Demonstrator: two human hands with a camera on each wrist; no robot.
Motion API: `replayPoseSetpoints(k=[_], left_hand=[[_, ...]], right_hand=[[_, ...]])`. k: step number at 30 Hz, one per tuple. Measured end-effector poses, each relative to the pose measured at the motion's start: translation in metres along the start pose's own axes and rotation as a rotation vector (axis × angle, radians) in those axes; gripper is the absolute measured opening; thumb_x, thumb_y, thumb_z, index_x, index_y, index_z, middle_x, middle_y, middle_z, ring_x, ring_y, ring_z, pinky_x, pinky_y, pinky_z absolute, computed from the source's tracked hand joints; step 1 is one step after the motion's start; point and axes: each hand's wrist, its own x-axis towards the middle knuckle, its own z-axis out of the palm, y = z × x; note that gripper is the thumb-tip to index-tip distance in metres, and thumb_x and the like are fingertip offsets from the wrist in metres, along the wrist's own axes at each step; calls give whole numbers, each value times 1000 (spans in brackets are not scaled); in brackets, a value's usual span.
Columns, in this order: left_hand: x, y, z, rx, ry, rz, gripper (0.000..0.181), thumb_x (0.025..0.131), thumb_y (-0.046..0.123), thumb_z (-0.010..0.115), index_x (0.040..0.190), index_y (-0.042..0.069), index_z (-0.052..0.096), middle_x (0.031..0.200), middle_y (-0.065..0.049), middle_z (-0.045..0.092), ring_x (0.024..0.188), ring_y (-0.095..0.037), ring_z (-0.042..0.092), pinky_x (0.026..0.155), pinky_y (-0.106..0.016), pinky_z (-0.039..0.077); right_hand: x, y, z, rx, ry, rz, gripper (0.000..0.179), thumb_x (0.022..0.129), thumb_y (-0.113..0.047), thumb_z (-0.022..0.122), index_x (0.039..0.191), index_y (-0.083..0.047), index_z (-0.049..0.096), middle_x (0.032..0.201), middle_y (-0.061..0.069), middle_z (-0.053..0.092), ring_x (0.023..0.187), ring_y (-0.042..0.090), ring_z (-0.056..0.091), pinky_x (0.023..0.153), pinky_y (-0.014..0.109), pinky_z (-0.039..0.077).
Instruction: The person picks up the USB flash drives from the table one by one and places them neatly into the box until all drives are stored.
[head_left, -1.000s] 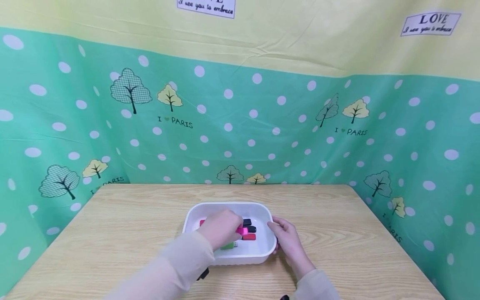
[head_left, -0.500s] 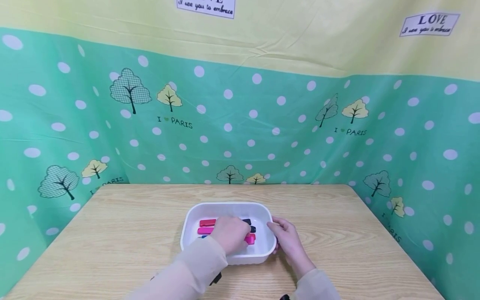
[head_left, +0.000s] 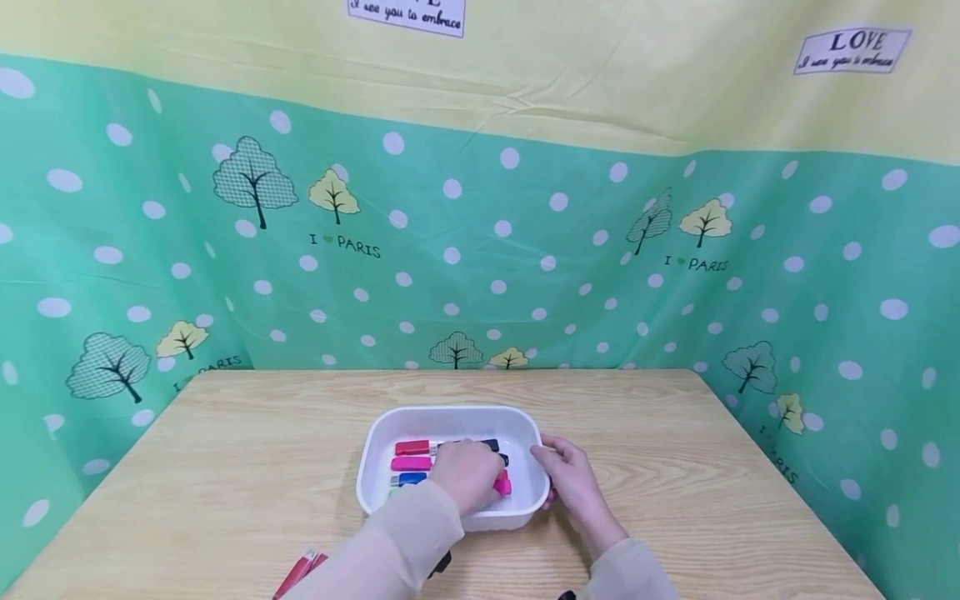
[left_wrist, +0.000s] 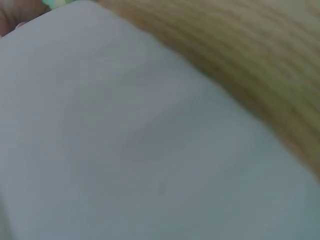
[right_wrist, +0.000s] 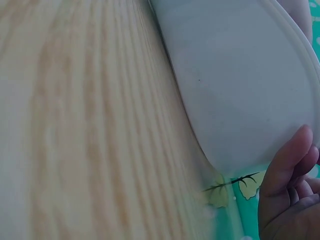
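A white plastic tray (head_left: 375, 433) stands on the table with several USB sticks lying in it in rows. Down the left row lie a red stick (head_left: 412, 447), a pink stick (head_left: 410, 463) and a blue stick (head_left: 412, 478). My left hand (head_left: 467, 477) reaches into the tray and pinches another pink USB stick (head_left: 505, 483) at the right row; its fingertips are mostly hidden. My right hand (head_left: 572, 477) holds the tray's right rim, and in the right wrist view the hand (right_wrist: 292, 195) shows its fingers against the outer wall.
Red USB sticks (head_left: 302, 572) lie on the wooden table (head_left: 247, 467) near the left sleeve. A black USB stick (head_left: 491, 445) is at the tray's far right. Polka-dot cloth (head_left: 450, 225) encloses the table's back and sides. The left wrist view is mostly blurred white.
My left hand, with the pink USB stick, has moved right and down onto the right row, uncovering the left-row sticks. Red sticks on the table came into sight. The right hand stays on the rim.
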Motion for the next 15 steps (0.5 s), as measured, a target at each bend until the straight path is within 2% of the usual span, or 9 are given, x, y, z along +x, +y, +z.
replayPoseSetpoints(k=[6,15], left_hand=[[0,-2,12,-26,48,9,12,82,34,77,76,25,72,69,6,64,66,-15,58,62,-33,52],[2,-6,23,-96,106,18,12,83,38,76,89,28,77,81,9,67,75,-13,57,67,-32,52]], right_hand=[[-1,-1,3,26,-21,-3,46,95,-14,59,135,7,52,78,16,68,43,8,41,37,21,42],[-1,-1,2,14,-8,-7,44,96,-13,58,134,7,51,86,22,70,43,8,42,37,21,42]])
